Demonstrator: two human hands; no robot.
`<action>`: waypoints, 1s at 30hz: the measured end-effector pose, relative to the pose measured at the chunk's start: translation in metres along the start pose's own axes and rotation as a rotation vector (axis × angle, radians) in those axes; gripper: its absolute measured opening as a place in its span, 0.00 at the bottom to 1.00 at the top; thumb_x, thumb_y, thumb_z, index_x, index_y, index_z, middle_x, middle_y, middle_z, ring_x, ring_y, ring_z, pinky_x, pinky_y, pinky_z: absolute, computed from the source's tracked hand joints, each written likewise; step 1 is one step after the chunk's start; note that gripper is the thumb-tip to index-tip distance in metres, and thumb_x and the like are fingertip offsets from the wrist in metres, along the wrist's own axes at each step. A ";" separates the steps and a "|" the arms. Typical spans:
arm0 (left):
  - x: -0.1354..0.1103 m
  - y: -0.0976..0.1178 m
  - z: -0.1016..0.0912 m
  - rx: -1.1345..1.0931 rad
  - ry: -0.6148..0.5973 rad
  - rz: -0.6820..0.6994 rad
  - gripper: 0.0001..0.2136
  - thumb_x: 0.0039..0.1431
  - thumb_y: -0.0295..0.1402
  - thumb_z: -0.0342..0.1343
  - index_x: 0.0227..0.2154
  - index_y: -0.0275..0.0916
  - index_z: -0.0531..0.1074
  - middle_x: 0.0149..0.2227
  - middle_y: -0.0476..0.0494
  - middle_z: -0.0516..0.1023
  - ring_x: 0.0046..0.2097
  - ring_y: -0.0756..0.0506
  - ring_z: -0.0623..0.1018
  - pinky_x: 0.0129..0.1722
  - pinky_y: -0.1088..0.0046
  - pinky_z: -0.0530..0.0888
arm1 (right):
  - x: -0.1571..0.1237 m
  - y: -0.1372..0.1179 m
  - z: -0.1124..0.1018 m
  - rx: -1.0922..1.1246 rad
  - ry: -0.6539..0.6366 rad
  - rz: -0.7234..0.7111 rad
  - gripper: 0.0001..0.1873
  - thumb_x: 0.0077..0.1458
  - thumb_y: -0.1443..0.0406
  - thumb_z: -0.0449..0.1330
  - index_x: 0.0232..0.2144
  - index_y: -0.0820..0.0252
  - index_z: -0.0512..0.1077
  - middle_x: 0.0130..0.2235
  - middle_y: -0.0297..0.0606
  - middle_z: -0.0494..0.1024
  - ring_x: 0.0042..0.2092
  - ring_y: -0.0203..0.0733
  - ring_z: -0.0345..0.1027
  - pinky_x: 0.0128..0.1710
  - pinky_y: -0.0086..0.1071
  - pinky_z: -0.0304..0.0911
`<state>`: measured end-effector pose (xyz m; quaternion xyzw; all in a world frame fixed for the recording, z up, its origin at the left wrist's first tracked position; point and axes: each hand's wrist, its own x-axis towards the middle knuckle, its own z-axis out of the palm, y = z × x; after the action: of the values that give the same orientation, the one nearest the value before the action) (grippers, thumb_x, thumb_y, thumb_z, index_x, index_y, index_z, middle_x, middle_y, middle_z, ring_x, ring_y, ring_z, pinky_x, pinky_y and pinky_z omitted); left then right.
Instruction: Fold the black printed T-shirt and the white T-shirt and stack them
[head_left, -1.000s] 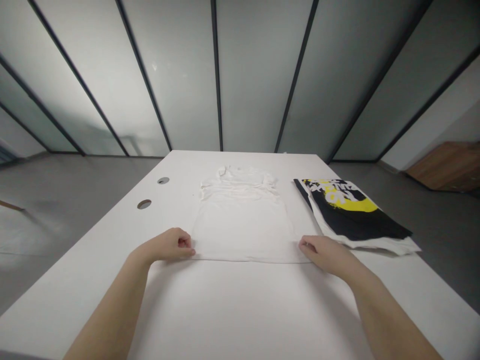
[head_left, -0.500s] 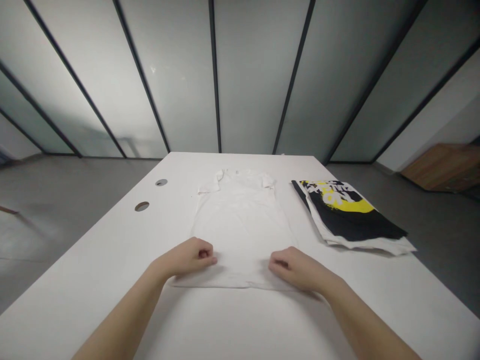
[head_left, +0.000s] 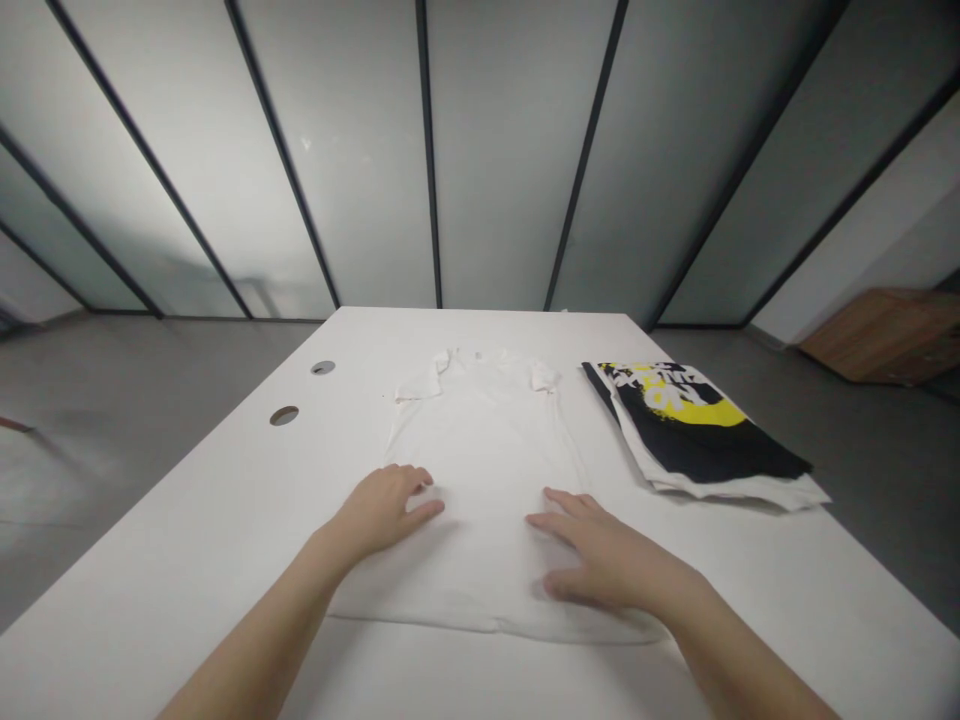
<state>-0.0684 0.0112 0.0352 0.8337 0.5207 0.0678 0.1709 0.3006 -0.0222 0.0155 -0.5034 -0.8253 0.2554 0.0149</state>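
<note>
A white T-shirt [head_left: 484, 450] lies flat on the white table [head_left: 225, 500], collar at the far end, hem near me. My left hand [head_left: 382, 510] rests palm down on the shirt's lower left part, fingers stretched out. My right hand [head_left: 600, 555] lies flat on the lower right part, fingers spread. Neither hand holds anything.
A folded black, yellow and white shirt [head_left: 697, 430] lies on the table to the right of the white one. Two round cable holes [head_left: 285, 414] sit near the table's left edge. Glass wall panels stand behind the table, and a wooden cabinet [head_left: 885, 345] is at far right.
Both hands pulled the shirt's hem toward me, stretching the shirt out. They then let go of the hem and now lie open and flat on the fabric.
</note>
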 end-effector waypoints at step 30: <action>0.037 0.056 0.052 0.354 0.084 -0.133 0.31 0.74 0.51 0.40 0.71 0.37 0.63 0.72 0.29 0.64 0.72 0.28 0.64 0.68 0.42 0.61 | 0.078 -0.043 0.015 -0.165 0.236 0.260 0.38 0.70 0.47 0.51 0.74 0.58 0.57 0.76 0.54 0.53 0.75 0.67 0.47 0.71 0.55 0.43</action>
<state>0.0109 0.0102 0.0043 0.8109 0.5852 -0.0017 0.0037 0.2227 0.0213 0.0035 -0.6317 -0.7640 0.1258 0.0369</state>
